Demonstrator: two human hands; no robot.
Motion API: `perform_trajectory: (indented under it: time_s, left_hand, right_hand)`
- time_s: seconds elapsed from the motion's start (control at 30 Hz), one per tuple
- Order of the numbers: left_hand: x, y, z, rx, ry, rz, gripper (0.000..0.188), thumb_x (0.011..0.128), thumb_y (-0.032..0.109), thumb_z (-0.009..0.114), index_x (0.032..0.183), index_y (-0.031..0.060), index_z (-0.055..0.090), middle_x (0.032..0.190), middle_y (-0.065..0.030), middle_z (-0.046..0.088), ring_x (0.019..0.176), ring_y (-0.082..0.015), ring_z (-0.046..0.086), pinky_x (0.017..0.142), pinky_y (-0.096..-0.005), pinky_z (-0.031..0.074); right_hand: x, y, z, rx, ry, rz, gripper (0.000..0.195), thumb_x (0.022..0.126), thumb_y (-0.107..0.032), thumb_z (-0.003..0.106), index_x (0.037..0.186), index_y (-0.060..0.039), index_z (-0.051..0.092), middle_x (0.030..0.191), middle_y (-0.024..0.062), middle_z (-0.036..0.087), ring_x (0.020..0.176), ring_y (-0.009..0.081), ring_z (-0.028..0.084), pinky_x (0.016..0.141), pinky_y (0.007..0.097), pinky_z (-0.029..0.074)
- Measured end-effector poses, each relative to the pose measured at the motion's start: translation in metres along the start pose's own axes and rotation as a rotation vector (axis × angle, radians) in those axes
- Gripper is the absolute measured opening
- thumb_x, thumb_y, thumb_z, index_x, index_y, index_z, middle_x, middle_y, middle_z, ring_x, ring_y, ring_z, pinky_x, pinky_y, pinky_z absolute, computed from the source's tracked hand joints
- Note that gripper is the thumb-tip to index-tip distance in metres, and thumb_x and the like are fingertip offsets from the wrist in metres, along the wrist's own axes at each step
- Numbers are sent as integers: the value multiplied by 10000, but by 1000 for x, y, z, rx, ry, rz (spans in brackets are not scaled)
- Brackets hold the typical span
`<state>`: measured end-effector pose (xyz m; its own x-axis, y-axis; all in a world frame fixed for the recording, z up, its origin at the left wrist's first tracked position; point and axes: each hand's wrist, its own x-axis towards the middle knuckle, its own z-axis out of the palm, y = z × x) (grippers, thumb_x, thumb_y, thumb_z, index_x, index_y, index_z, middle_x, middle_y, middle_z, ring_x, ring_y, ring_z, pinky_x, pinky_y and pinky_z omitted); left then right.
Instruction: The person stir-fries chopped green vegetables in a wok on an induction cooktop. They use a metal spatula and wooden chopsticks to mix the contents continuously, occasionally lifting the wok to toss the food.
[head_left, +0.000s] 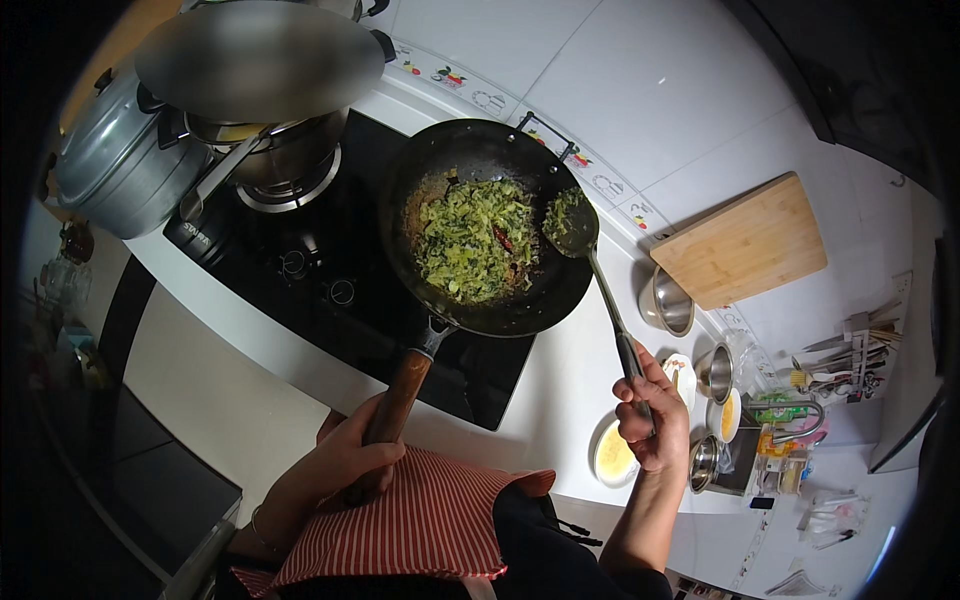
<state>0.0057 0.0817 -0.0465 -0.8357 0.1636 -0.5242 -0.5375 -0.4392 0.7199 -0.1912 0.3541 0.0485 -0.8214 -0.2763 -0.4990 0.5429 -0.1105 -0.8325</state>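
Note:
My left hand (356, 450) is closed round the wooden handle (401, 390) of a black wok (555, 307), which is over the right part of the black gas hob (480, 390). Chopped green vegetables (472, 240) with a dried red chili (502, 238) lie in the wok. My right hand (654, 409) grips the dark handle of a metal ladle (579, 236). The ladle's bowl is at the wok's right side, with some greens in it.
A steel pot (289, 157) with a ladle across it stands on the left burner, beside a large aluminium steamer pot (127, 165). At right are a leaning wooden cutting board (742, 240), steel bowls (667, 304), a bowl of yellow liquid (616, 455) and a sink faucet (806, 424).

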Motion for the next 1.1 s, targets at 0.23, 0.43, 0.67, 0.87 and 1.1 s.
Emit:
perform_trajectory:
  time_s: [0.23, 0.43, 0.67, 0.87, 1.1]
  left_hand:
    - [0, -2, -1, 6, 2, 15, 747, 830, 127, 579, 1440, 23, 160, 849, -102, 555, 602, -167, 577, 562, -309, 497]
    - [-1, 1, 2, 0, 12, 20, 725, 842, 120, 569, 1434, 8, 166, 828, -88, 552, 585, -154, 573, 553, -296, 496]
    - [0, -2, -1, 10, 2, 12, 756, 833, 134, 576, 1444, 24, 145, 846, -102, 552, 605, -165, 571, 571, -308, 496]
    - [0, 0, 3, -21, 19, 55, 645, 862, 94, 554, 1397, -23, 214, 769, -51, 541, 542, -127, 566, 522, -271, 496]
    - [1, -2, -1, 11, 1, 4, 771, 823, 136, 588, 1442, 19, 144, 838, -97, 556, 593, -166, 573, 557, -310, 500]
  right_hand:
    - [0, 1, 2, -13, -12, 14, 475, 869, -52, 524, 1338, -44, 450, 769, 110, 521, 406, 30, 274, 326, 135, 191]
    - [0, 2, 2, -15, -22, 16, 471, 868, -40, 518, 1334, -39, 454, 766, 112, 527, 407, 33, 283, 333, 134, 199]
    - [0, 3, 2, -36, -27, 12, 465, 872, -37, 512, 1334, -38, 456, 770, 107, 532, 408, 27, 276, 334, 138, 184]
    - [0, 3, 1, -14, -46, 18, 471, 870, -42, 522, 1336, -40, 455, 772, 104, 534, 409, 28, 277, 335, 138, 181]
    - [1, 5, 3, -12, -17, 23, 471, 868, -41, 526, 1334, -47, 458, 767, 101, 531, 411, 31, 281, 340, 141, 188]
